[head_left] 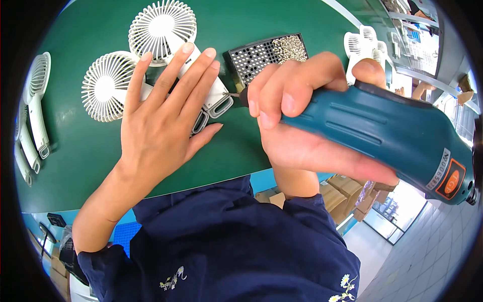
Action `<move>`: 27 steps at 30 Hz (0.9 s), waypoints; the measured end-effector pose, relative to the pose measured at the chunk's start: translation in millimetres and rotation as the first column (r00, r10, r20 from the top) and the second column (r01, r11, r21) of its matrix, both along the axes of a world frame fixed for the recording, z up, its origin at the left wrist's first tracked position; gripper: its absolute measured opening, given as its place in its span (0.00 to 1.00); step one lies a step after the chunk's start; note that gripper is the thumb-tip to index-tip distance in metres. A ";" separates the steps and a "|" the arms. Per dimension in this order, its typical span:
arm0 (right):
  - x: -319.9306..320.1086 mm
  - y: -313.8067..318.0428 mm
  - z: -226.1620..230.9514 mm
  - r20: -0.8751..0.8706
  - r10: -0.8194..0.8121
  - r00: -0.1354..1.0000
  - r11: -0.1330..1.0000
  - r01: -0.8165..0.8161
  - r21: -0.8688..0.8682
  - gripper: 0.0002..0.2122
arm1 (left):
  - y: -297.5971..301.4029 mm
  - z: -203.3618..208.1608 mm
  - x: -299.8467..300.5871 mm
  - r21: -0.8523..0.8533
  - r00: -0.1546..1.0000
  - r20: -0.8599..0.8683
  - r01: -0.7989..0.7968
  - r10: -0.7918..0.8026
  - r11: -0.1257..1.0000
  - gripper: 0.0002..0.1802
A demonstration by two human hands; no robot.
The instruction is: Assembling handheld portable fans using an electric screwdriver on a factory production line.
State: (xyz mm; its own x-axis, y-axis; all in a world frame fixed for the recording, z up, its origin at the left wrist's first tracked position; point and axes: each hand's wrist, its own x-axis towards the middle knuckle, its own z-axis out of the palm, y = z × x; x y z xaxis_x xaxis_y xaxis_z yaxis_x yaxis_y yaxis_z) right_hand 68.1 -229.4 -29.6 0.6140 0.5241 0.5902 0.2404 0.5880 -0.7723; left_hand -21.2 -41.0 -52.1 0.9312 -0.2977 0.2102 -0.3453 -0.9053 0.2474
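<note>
Two white handheld fans lie side by side on the green table: the upper fan (162, 25) and the lower fan (104, 88). My left hand (163, 108) rests flat across their handles, fingers stretched and spread, pressing on them. In my right hand (302, 100) is a teal electric screwdriver (367, 123), gripped with the fingers wrapped round it. Its bit points left and meets the handle of the upper fan near the grey loop at its end. Whether a screw sits under the tip is too small to tell.
A black perforated tray (251, 58) with a heap of small screws (289, 49) stands just beyond my right hand. Several white fans (37, 118) lie at the table's left edge, and more fans (367, 43) at the far right. Cardboard boxes (342, 194) are below the table.
</note>
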 end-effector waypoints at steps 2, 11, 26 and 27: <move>1.4 0.9 -0.9 -0.001 0.006 1.000 1.000 -0.006 0.006 0.49 | -0.6 -0.1 0.9 -0.002 1.000 0.001 0.002 -0.002 1.000 0.42; -11.1 3.2 3.2 -0.085 -0.094 0.992 0.991 0.101 0.086 0.46 | 0.5 -1.3 0.5 0.003 1.000 0.002 0.000 0.000 1.000 0.42; -4.0 -6.5 -3.9 -0.083 -0.275 0.958 0.957 0.281 0.068 0.48 | -0.4 -0.5 1.1 0.000 1.000 -0.001 0.000 0.000 1.000 0.43; -4.1 -6.5 -6.2 -0.103 -0.283 0.954 0.955 0.290 0.067 0.48 | -0.5 -0.7 0.9 -0.001 1.000 -0.003 -0.002 0.002 1.000 0.43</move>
